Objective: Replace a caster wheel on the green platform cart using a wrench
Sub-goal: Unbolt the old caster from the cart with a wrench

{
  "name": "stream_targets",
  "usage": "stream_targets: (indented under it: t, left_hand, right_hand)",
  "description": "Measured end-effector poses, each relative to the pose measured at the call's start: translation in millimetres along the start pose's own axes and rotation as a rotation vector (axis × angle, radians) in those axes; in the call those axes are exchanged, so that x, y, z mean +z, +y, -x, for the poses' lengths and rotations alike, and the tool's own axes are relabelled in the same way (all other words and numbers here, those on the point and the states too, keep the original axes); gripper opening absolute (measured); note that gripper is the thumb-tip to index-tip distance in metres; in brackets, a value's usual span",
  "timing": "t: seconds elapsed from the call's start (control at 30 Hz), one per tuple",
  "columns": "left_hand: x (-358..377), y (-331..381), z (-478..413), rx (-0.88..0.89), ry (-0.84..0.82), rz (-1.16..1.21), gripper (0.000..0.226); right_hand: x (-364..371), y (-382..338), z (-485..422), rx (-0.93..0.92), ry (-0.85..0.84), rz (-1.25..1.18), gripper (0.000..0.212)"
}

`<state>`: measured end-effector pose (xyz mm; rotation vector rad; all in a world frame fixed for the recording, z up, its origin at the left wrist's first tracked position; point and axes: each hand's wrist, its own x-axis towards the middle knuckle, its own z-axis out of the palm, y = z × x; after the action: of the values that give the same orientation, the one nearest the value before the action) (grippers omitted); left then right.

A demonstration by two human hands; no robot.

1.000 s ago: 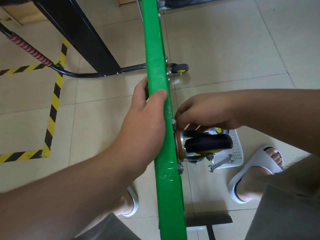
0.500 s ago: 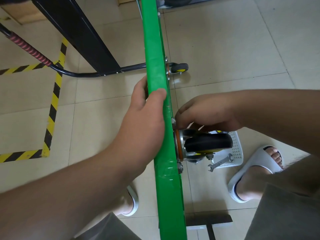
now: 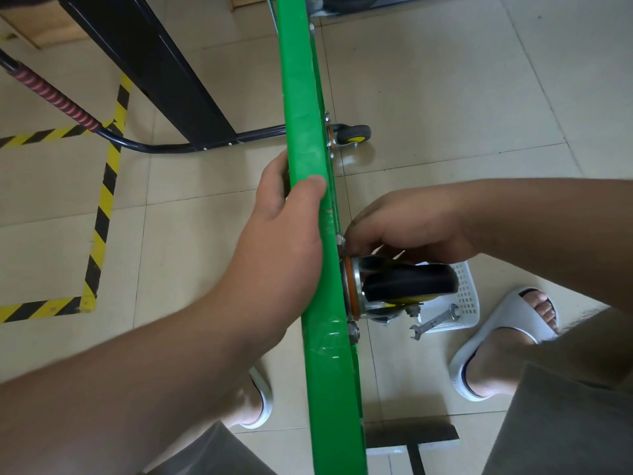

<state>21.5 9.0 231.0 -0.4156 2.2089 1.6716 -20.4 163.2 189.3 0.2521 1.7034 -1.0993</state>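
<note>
Caster job on green platform cart (image 3: pixel 308 132) standing on edge, both hands at the deck.
Left hand (image 3: pixel 284 228) wrapped over glossy green deck edge, thumb on top, fingers behind. Right hand (image 3: pixel 404 224) curled in at silver bolt (image 3: pixel 340 240) just above caster wheel (image 3: pixel 411 282); pinching or only touching, cannot tell. Caster sticking out sideways from deck: black rubber tyre, yellow hub, steel fork, orange ring at the plate. Flat steel open-end wrench (image 3: pixel 433 322) on the floor below, untouched, one end overlapping white perforated plastic basket (image 3: pixel 466 296). Second caster (image 3: pixel 352 133) further along. Glossy beige floor tiles (image 3: pixel 445 97), yellow-black hazard tape (image 3: pixel 102 214), black tubular handle (image 3: pixel 154 145) with red ribbed grip (image 3: pixel 54 97). White slippers (image 3: pixel 507 337) on feet.
</note>
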Motion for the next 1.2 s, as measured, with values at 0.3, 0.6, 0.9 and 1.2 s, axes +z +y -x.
stream_targets:
  t: [0.3,0.6,0.9,1.2]
  left_hand:
    - [0.8,0.9,0.4,0.006,-0.012,0.001,0.03]
    - [-1.0,-1.6,-1.4,0.014,-0.001,-0.008,0.03]
    - [-1.4,-2.5,-1.9,0.013,-0.008,-0.02,0.031]
    - [-0.6,-2.7,-2.4,0.013,0.009,-0.01,0.03]
  right_hand:
    - [0.4,2.0,-2.1,-0.045,0.134,0.08,0.02]
    - [-0.1,0.1,-1.7,-0.042,0.005,0.001,0.034]
    - [-2.9,3.2,-4.8,-0.095,0.046,-0.046,0.018]
    - [-5.1,4.7,-7.6,-0.12,-0.014,-0.113,0.021]
